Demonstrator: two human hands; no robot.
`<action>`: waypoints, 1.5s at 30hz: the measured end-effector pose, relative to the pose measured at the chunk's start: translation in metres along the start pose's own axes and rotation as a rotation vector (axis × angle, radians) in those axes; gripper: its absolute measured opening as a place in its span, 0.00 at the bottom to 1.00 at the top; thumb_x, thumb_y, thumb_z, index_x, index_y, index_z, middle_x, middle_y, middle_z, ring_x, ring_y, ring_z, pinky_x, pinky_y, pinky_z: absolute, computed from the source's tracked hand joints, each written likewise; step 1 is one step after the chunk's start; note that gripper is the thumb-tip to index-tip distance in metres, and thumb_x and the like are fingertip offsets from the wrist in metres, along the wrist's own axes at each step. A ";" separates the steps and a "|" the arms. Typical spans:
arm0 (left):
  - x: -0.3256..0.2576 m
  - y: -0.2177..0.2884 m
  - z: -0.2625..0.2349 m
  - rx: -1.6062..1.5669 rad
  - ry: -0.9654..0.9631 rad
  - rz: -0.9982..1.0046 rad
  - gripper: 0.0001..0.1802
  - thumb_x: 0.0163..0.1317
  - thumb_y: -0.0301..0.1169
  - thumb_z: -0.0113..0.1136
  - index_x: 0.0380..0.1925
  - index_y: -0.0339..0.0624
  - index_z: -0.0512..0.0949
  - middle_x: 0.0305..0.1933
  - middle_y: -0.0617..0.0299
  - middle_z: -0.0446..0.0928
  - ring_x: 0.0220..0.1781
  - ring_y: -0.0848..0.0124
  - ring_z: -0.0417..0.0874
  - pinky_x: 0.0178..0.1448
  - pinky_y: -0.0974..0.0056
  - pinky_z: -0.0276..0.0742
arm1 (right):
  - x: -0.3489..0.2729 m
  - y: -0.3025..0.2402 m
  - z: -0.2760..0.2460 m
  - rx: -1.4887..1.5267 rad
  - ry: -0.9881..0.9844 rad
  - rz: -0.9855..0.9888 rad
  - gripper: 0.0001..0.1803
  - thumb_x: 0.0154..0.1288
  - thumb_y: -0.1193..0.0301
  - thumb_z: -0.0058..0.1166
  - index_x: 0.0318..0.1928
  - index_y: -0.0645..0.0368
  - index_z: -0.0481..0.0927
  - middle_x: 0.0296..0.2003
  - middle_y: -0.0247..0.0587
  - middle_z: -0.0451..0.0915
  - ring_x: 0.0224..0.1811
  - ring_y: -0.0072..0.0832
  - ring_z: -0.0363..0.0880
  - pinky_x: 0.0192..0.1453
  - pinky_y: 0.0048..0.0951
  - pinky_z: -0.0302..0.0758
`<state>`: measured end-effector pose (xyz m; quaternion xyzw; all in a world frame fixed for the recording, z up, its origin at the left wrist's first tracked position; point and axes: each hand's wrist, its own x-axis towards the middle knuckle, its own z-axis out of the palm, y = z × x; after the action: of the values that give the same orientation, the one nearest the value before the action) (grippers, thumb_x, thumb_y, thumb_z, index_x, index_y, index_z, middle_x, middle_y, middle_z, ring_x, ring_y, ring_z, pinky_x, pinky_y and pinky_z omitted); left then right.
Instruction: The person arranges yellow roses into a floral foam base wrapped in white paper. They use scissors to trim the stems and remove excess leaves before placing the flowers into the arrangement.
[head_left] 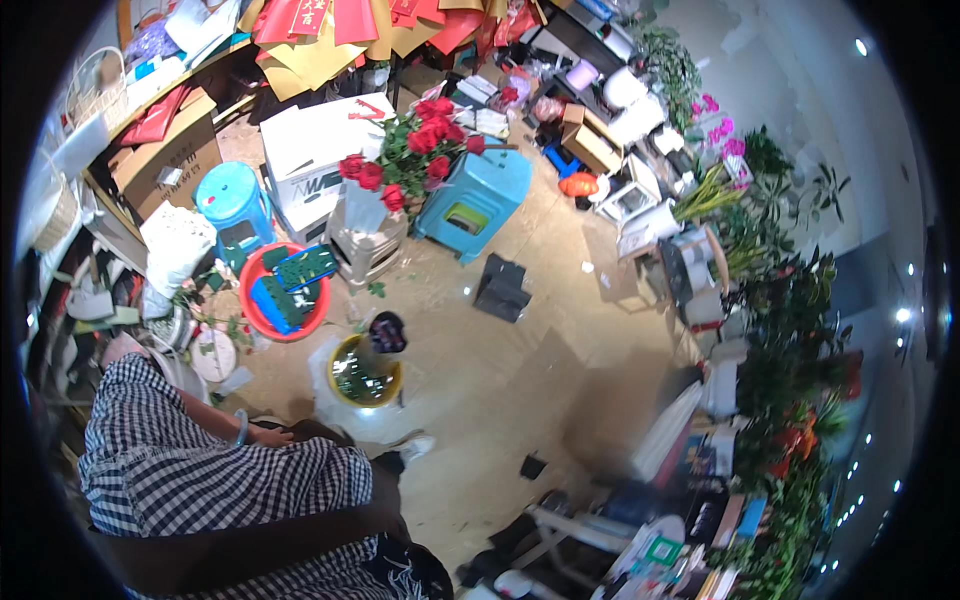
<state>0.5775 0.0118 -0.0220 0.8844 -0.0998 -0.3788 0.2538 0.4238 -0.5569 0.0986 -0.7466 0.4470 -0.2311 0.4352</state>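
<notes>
At the lower left is my black-and-white checked garment [220, 475], crossed by a dark brown band [240, 540]. My left hand [270, 435], with a pale bracelet at its wrist, lies against dark cloth at my lap. Its fingers look stretched out and hold nothing I can see. My right hand does not show. Beyond the left hand stands a yellow bucket [345, 393] with green contents and a dark purple bunch [387, 332] rising from it. Farther back, a red basin [300, 332] holds blue and dark green blocks. A white shoe [415, 447] rests on the floor.
Red roses [430, 135] stand near a blue-green stool [490, 195] and a white box [300, 140]. A blue round stool [235, 195] is at the left. A black object [502, 288] lies on the floor. Potted plants [780, 380] line the right; a brown shape [610, 410] is blurred.
</notes>
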 end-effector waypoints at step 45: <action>0.568 0.512 -0.057 -0.978 0.825 -0.694 0.32 0.60 0.50 0.57 0.58 0.41 0.68 0.46 0.46 0.77 0.45 0.55 0.81 0.48 0.52 0.76 | 0.853 -0.159 0.378 -0.484 -1.075 -0.028 0.11 0.58 0.72 0.60 0.37 0.64 0.74 0.26 0.39 0.79 0.25 0.24 0.77 0.27 0.27 0.73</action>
<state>1.0204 -0.6124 -0.0719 0.7214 0.4709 -0.0745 0.5024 1.1963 -1.0953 0.0032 -0.8429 0.1939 0.2824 0.4151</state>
